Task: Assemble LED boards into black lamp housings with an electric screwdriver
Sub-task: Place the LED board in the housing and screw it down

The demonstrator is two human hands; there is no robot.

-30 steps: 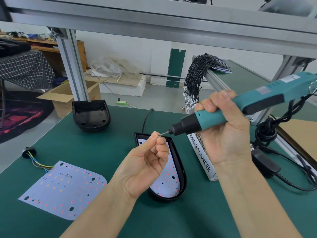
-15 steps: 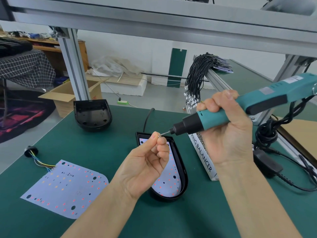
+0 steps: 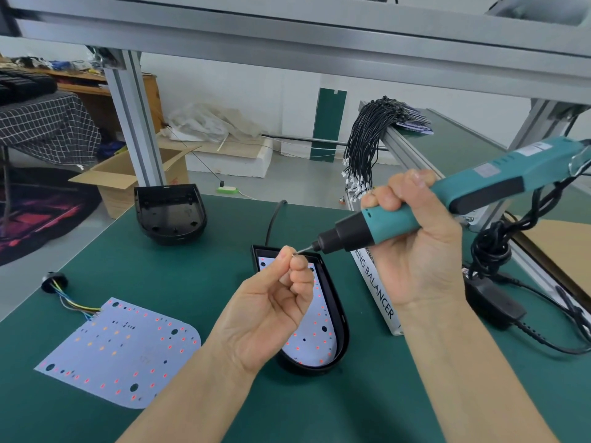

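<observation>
While the right hand (image 3: 412,247) grips the electric screwdriver (image 3: 425,206), the left hand (image 3: 268,311) pinches a screw (image 3: 295,254) at its tip.

L grip (image 3: 271,302) palm up, thumb + index pinched; R grip (image 3: 415,238) fist-curled, raised — forearms angled inward.

Very little differs from a second ago. The left hand (image 3: 271,311) has crept a touch away from the body, carrying its pinch of thumb and forefinger, with a small screw (image 3: 295,254) between them, slightly further up over the far end of the lamp housing (image 3: 339,318). The right hand (image 3: 415,251) has drifted the same way with the screwdriver (image 3: 415,209), so the bit tip meets the pinch as before. The loose LED board (image 3: 121,350) left of the pinch appears a shade nearer it, most likely from head movement.
</observation>
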